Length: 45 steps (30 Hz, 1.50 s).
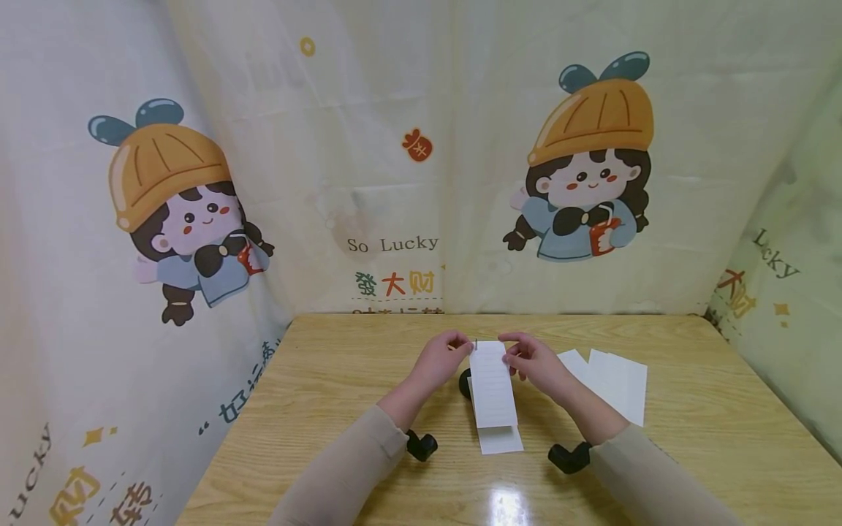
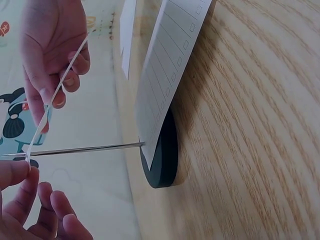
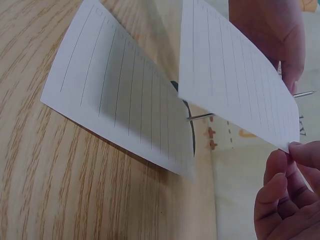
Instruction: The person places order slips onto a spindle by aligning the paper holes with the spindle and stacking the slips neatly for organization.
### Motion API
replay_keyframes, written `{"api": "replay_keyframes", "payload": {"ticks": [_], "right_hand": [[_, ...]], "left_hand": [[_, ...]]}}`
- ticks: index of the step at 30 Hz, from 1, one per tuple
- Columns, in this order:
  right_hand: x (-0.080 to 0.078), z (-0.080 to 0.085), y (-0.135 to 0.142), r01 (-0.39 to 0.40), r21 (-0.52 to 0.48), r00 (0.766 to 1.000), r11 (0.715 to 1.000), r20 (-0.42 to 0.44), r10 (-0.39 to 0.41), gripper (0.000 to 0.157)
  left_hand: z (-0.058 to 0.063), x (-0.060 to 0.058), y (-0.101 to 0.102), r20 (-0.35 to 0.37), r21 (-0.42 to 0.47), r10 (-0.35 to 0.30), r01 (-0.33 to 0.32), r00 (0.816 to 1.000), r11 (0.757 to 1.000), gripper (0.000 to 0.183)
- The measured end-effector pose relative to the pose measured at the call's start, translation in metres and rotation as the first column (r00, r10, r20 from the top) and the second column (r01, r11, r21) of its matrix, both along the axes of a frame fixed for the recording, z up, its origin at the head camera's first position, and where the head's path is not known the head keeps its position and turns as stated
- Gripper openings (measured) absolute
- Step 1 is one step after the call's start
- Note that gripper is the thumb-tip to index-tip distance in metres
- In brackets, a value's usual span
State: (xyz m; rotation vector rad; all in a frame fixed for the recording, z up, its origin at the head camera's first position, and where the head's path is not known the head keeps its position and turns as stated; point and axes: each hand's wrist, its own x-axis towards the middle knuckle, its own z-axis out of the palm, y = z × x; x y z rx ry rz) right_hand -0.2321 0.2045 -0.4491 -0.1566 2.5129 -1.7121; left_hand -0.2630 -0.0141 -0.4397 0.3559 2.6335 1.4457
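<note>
A sheet of lined paper (image 1: 493,387) is held up by both hands, and the thin metal spike (image 2: 85,149) of a paper spindle passes through it near its far edge. My left hand (image 1: 444,359) pinches the far left corner, close beside the spike tip. At the far right corner my right hand (image 1: 536,363) pinches the edge between thumb and finger. Lower on the spike, a second lined sheet (image 3: 120,95) with small checkboxes lies tilted on the black round base (image 2: 167,155). Upper paper hides most of that base in the head view.
Several loose white sheets (image 1: 621,380) lie on the wooden table (image 1: 329,409) to the right of the right hand. A printed curtain (image 1: 395,183) hangs behind the table and along both sides. Black wrist devices (image 1: 569,458) sit under both forearms.
</note>
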Motion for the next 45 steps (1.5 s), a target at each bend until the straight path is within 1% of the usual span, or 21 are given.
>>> {"api": "replay_keyframes", "payload": {"ticks": [8,13,17,22,27,30,36,41,45], "right_hand": [[-0.004,-0.002,0.002,-0.012,0.012,1.0,1.0,0.017,0.011,0.039],[-0.006,-0.003,0.003,-0.016,0.018,0.999,1.0,0.034,0.015,0.04],[-0.006,-0.004,0.004,-0.034,0.013,0.999,0.999,0.04,0.034,0.042],[-0.007,-0.006,0.004,-0.038,0.002,0.998,0.999,0.056,0.037,0.042],[-0.005,-0.007,0.002,-0.038,0.01,0.996,0.999,0.076,0.037,0.043],[-0.004,-0.008,0.002,-0.046,0.015,0.996,0.999,0.072,0.045,0.043],[-0.003,-0.012,0.004,-0.056,0.009,0.996,0.998,0.067,0.056,0.041],[-0.003,-0.015,0.003,-0.048,0.002,0.996,0.999,0.079,0.048,0.041],[-0.003,-0.017,0.001,-0.044,0.02,0.995,0.999,0.085,0.042,0.038]], "left_hand": [[0.002,0.0,0.0,0.015,0.0,-0.006,0.006,1.0,1.0,0.015],[0.002,-0.001,0.0,0.006,-0.017,-0.019,0.019,1.0,1.0,0.014],[0.0,-0.001,-0.001,-0.006,-0.025,-0.037,0.037,0.999,0.999,0.013],[-0.003,-0.001,-0.002,-0.003,-0.029,-0.04,0.04,0.999,0.999,0.012],[-0.007,-0.001,-0.002,-0.009,-0.061,-0.042,0.041,0.999,0.997,0.012],[-0.009,-0.002,-0.002,-0.006,-0.075,-0.044,0.043,0.999,0.996,0.012],[-0.012,-0.001,-0.001,0.021,-0.091,-0.044,0.046,0.999,0.995,0.011],[-0.011,0.0,-0.001,0.041,-0.114,-0.039,0.044,0.998,0.993,0.012],[-0.012,0.0,-0.001,0.064,-0.119,-0.034,0.041,0.997,0.992,0.013]]}}
